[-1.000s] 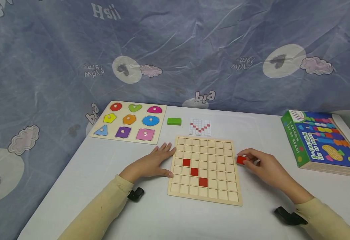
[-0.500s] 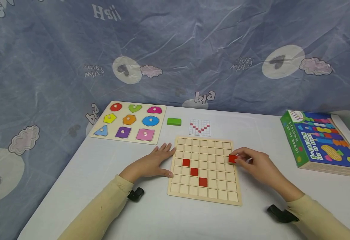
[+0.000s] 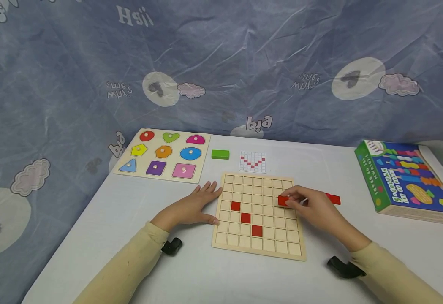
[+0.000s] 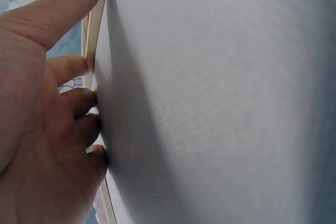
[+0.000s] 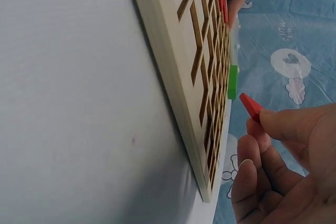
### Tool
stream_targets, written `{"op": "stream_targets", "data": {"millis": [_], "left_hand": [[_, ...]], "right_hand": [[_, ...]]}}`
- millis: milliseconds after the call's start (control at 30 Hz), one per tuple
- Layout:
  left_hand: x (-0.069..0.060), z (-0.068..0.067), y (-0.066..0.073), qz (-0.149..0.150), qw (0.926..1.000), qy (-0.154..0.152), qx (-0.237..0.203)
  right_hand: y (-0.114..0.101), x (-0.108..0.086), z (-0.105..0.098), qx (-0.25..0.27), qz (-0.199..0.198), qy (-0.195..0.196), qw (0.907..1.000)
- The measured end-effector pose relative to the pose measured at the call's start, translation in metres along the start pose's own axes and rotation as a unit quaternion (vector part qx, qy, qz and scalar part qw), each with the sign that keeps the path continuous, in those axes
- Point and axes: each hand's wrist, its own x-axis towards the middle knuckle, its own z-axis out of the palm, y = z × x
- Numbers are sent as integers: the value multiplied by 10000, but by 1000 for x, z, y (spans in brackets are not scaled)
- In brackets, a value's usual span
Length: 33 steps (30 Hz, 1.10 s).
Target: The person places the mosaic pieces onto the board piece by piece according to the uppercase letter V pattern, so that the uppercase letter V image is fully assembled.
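Right hand pinches a red tile over the grid board, toward three o'clock; left hand, fingers spread, touches its nine-o'clock edge; three red squares run from nine o'clock to six.

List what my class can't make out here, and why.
Head view: one end of the held red piece, behind the right hand.
Head view: part of the red strip, behind that hand.
Left wrist view: the board's grid, steeply angled behind the left hand.
Right wrist view: most of the left hand, past the top edge.
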Motion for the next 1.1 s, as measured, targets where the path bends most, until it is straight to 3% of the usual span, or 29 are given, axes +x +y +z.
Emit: {"op": "stream_targets", "data": {"millis": [1100], "left_hand": [[0,-1,1,-63,10000,-56,-37]], "right_hand": [[-38,41,34,644,-119,-586,9961]]}}
